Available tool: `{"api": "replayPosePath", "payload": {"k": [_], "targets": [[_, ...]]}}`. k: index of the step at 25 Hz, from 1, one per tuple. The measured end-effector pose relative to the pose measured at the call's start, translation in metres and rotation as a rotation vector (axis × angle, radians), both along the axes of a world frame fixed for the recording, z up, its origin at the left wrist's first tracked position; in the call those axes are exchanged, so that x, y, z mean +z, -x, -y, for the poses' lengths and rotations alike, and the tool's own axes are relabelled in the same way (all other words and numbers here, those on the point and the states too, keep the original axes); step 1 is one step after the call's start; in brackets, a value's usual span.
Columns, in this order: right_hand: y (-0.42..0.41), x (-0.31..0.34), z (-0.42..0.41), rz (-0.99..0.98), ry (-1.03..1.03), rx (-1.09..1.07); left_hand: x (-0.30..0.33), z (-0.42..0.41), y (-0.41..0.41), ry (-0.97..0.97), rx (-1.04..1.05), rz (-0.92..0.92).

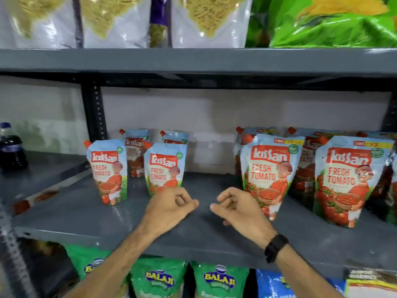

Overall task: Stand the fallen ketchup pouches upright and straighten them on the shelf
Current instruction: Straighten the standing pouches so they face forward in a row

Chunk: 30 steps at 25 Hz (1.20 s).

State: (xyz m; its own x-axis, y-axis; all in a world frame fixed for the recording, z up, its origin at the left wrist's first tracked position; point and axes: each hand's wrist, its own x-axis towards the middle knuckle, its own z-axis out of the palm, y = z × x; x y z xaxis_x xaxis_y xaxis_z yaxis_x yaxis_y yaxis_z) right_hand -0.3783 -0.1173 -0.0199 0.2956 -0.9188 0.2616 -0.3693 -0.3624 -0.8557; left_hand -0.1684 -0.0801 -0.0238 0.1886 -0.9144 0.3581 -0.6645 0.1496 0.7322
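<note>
Looks close to done from here. Ketchup pouches on the grey shelf [90, 214] all read as upright: a small group on the left, front pair at [108, 172] and [164, 168], with two more behind them at [135, 154] and [175, 137]; a larger group on the right, front pair at [269, 175] and [349, 183], more stacked behind at [305, 162], partly hidden. No pouch lying flat that I can see. Something reddish lies low at the far left edge of the shelf [32, 200], too blurred to say whether it's a pouch or a reflection. Left hand [171, 204] and right hand [233, 208] both hover over the bare middle of the shelf, fingers loosely curled, holding nothing, clear of every pouch. Right wrist has a black watch [276, 247]. What's left, in my judgement: alignment only. Left front pouch leans a little and sits angled versus its neighbour; right front pair sit further forward than the left group, and the wide gap between groups stays open. Back rows are too occluded to judge. A dark bottle [10, 147] stands on the neighbouring bay, not part of this.
</note>
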Motion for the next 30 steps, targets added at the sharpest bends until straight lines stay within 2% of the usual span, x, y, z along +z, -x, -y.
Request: {"api": "replayPosePath", "payload": {"k": [2, 4, 7, 11, 18, 25, 30], "targets": [[-0.039, -0.007, 0.006, 0.003, -0.025, 0.008, -0.003, -0.007, -0.042, 0.081, 0.185, -0.062], [-0.074, -0.008, 0.011, 0.050, -0.081, 0.009, -0.010, -0.006, -0.074, 0.071, 0.268, -0.078], [-0.110, -0.012, 0.023, 0.031, -0.119, 0.015, -0.024, 0.009, -0.101, -0.070, 0.145, -0.133], [-0.135, -0.019, 0.035, 0.055, -0.131, 0.012, -0.029, 0.031, -0.114, -0.122, -0.060, -0.167], [-0.150, -0.022, 0.037, 0.019, -0.082, -0.077, -0.032, 0.047, -0.121, -0.083, -0.061, -0.151], [-0.162, -0.018, 0.033, -0.035, -0.044, -0.078, -0.032, 0.047, -0.128, -0.081, -0.035, -0.158], [-0.159, -0.021, 0.028, -0.037, -0.100, -0.087, -0.024, 0.033, -0.128, -0.133, -0.067, -0.145]]}}
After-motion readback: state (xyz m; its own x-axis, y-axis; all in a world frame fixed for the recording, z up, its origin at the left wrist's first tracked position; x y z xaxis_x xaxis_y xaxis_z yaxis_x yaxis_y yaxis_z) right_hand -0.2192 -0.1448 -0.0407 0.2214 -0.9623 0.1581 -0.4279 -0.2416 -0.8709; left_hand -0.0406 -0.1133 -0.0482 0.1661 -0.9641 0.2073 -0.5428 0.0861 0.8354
